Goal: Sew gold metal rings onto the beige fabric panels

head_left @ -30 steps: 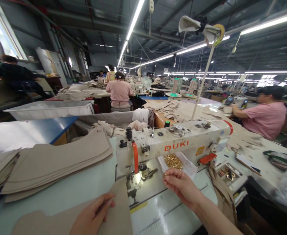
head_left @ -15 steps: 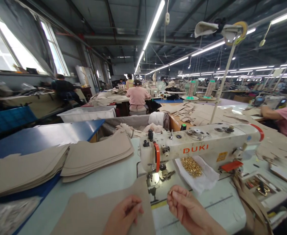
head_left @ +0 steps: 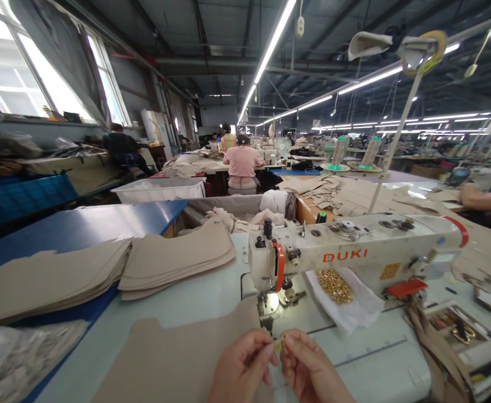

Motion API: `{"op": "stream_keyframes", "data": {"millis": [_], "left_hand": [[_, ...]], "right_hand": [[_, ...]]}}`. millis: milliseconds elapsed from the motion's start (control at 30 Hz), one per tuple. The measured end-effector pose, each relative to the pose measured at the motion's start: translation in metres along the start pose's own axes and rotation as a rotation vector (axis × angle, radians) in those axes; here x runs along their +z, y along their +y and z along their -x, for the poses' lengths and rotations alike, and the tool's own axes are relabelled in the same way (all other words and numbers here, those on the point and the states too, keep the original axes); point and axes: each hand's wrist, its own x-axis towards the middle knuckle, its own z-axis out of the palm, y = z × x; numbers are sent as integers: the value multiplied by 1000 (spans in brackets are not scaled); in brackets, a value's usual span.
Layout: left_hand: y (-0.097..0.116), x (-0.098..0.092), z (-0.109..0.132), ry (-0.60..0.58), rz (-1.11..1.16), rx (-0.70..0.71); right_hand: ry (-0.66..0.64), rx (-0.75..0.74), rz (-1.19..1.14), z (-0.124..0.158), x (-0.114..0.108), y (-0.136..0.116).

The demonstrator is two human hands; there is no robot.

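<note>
My left hand (head_left: 241, 366) and my right hand (head_left: 310, 369) meet at the bottom of the view, fingertips pinched together on a small gold metal ring (head_left: 281, 342). They hover just in front of the needle area of a white DUKI sewing machine (head_left: 354, 249). Under my left hand lies a tan fabric piece (head_left: 178, 352) on the pale table (head_left: 187, 302). A heap of gold rings (head_left: 334, 285) rests on a white cloth (head_left: 354, 310) below the machine arm.
Two stacks of tan fabric pieces (head_left: 174, 260) (head_left: 48, 277) lie to the left. A tray of small parts (head_left: 451, 324) sits at the right. A person in pink (head_left: 242, 165) sits ahead with their back turned; another person's arm (head_left: 480, 198) shows at far right.
My right hand came left and down from beside the heap of rings. My left hand lifted off the fabric to meet it, and both now pinch the ring. The view shifted left.
</note>
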Motion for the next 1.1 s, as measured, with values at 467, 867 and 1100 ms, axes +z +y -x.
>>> {"op": "stream_keyframes", "data": {"millis": [467,867,1100], "left_hand": [[-2,-12,11,-145,135,-156],[-7,-16,21,-64,454,-258],[-5,-7,16,-153,385,-290]], "right_hand": [[-52,-297,557,13,0,-2],[-73,-80,320,6,0,19],[-50,-105,312,3,-2,33]]}}
